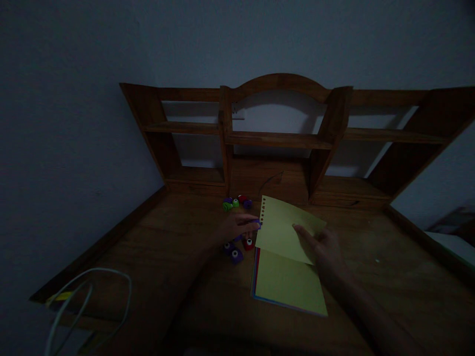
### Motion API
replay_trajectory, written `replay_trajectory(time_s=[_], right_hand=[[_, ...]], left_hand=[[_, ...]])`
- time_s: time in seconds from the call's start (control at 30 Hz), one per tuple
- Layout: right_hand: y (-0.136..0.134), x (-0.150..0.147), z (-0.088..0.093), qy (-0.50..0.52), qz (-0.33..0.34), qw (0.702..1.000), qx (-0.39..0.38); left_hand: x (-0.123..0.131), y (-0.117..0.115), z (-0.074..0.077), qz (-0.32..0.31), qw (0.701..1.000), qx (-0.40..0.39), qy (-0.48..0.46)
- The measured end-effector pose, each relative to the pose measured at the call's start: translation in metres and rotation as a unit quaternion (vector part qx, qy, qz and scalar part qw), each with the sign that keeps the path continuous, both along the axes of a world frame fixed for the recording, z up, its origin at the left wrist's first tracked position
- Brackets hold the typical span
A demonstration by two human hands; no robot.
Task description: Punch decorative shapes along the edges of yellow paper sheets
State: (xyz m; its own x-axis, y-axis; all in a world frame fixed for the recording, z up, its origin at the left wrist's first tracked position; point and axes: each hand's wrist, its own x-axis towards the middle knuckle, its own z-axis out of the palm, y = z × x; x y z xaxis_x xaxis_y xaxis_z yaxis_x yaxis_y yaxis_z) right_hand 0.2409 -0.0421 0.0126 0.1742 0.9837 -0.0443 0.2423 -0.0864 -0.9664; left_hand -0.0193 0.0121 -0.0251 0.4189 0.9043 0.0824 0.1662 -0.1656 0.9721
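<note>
Well to the left of both hands, on the near side, a white cable (129,291) loops at the edge of the wooden counter (159,227). Just on the near side of the left hand (239,227) sit two loose purple punches (236,255) with round white tops, and beyond it is a small cluster of green, red and purple punches (235,203). The left hand is pinching the held purple punch (257,225) between thumb and fingers; its visible end points right, at the left edge of the yellow sheet (278,222), though the fingers hide its long axis. A red punch (249,244) stands just below those fingers. The sheet stretches between the two hands, its far edge slanting nearer toward the right; a row of small holes lines its left edge from the far corner down to the left hand, and that edge points toward the shelf unit (278,140). Under it, the paper stack (289,287) reaches out on the near side, between the hands. The right hand (322,247) has one digit laid on the sheet, pointing left and away; whether its other fingers grip from below, I cannot tell
</note>
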Motion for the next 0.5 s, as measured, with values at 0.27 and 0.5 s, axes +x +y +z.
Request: replay_trajectory(time_s=[0.27, 0.5], right_hand=[[-0.0012, -0.0036, 0.0024, 0.055, -0.013, 0.998, -0.016], [-0.003, -0.0038, 0.0043, 0.06, -0.023, 0.998, -0.009]], left_hand=[[-0.0036, 0.0016, -0.006, -0.011, 0.998, -0.052, -0.029], [-0.0003, -0.0015, -0.0009, 0.004, 0.997, -0.053, -0.056]])
